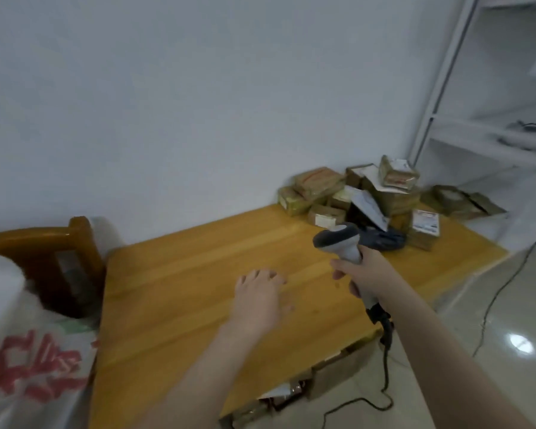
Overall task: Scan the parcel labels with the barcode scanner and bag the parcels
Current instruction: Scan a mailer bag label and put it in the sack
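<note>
My right hand (pixel 358 274) grips the handle of a grey and white barcode scanner (pixel 341 239), its head pointing left over the wooden table (pixel 198 274). Its black cable runs down past the table's near edge. My left hand (pixel 257 297) hovers flat above the middle of the table with fingers spread, holding nothing. A heap of brown taped parcels (pixel 365 196) with white labels lies at the table's far right corner, beyond the scanner. A white plastic bag with red print (pixel 34 360) stands at the left, beside the table.
A brown wooden chair (pixel 59 252) stands behind the bag at the left. White metal shelving (pixel 489 125) rises at the right. More parcels (pixel 464 201) lie on the floor by it. Cardboard boxes (pixel 307 385) sit under the table's near edge. A cable (pixel 502 289) crosses the shiny floor.
</note>
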